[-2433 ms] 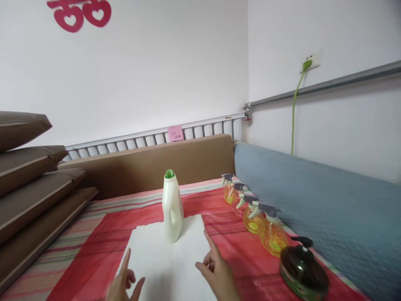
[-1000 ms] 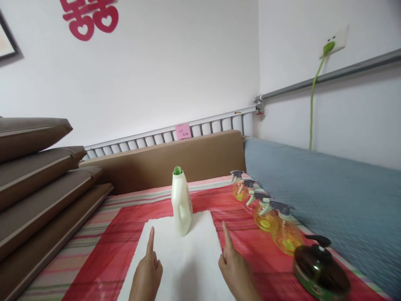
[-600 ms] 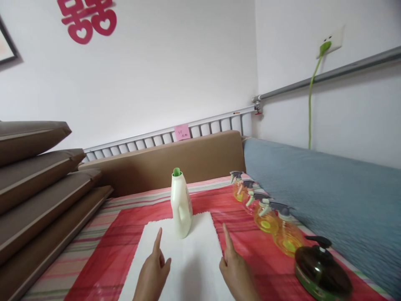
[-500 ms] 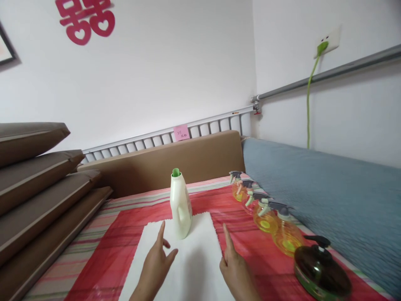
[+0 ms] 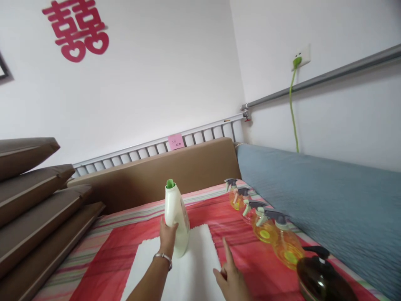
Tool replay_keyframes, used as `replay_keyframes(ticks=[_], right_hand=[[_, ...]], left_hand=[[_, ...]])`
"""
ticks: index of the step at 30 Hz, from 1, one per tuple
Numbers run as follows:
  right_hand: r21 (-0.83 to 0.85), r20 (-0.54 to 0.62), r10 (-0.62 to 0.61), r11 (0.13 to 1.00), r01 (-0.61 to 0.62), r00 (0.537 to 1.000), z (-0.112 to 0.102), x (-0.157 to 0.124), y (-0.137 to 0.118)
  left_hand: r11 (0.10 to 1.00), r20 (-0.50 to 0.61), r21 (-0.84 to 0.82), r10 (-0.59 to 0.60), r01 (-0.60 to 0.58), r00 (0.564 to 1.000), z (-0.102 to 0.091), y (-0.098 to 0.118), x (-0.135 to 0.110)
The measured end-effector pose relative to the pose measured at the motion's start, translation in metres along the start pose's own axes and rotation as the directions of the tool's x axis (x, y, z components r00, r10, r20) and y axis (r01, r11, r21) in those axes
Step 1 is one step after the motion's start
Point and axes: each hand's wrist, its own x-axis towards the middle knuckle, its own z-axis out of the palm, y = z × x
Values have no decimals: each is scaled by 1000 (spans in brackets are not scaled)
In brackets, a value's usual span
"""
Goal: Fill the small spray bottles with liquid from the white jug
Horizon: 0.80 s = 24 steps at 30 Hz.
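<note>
A whitish detergent bottle point(image 5: 178, 209) with a green pouring spout and no cap stands on a white cloth point(image 5: 200, 267). My left hand point(image 5: 167, 236) has its thumb and fingers around the bottle's handle; the bracelet shows on that wrist. Part of the grip is hidden behind the hand. To the right of the cloth, over the red plastic sheet, my right hand point(image 5: 230, 271) holds nothing. Its index finger points forward, the thumb sticks out, and the other fingers are curled.
Several round spray bottles point(image 5: 286, 246) line the right side, with a dark pump-top bottle point(image 5: 324, 278) nearest me. Stacked brown cushions point(image 5: 34, 192) rise at left. A brown backrest point(image 5: 156, 179) and a blue-covered one point(image 5: 313, 184) bound the surface.
My left hand has moved forward from above the cloth and closed on the bottle's handle. My right hand stays near its place with the index finger out. The view has tilted slightly.
</note>
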Motion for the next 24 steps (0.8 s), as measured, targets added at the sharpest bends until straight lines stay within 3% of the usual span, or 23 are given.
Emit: replay_keyframes(ticks=[4,8,12,15,19,24], right_hand=[[1,17,9,1000,-9,1000,-3,-2,1],[23,6,6,1000,-6,1000,-4,-3,3],[39,46,-15,999,13,999,2,-6,3],[10,79,-36,999,35,996,7,-11,3],[5,131,-82,997,82,988,13,-23,6],[4,295,-201,978,209,934,29,-43,1]], left_hand=[[998,-41,-28,46,-48,998,-12,10,11],[993,-83,-51,99,-103,992,-59,21,4],[980,-100,-3,198,-200,975,-116,11,-43],[993,-114,18,121,-120,986,-145,-12,-87],[999,-159,-34,25,-31,987,-157,-41,-128],[996,-127,-69,42,-51,991,-158,-45,-141]])
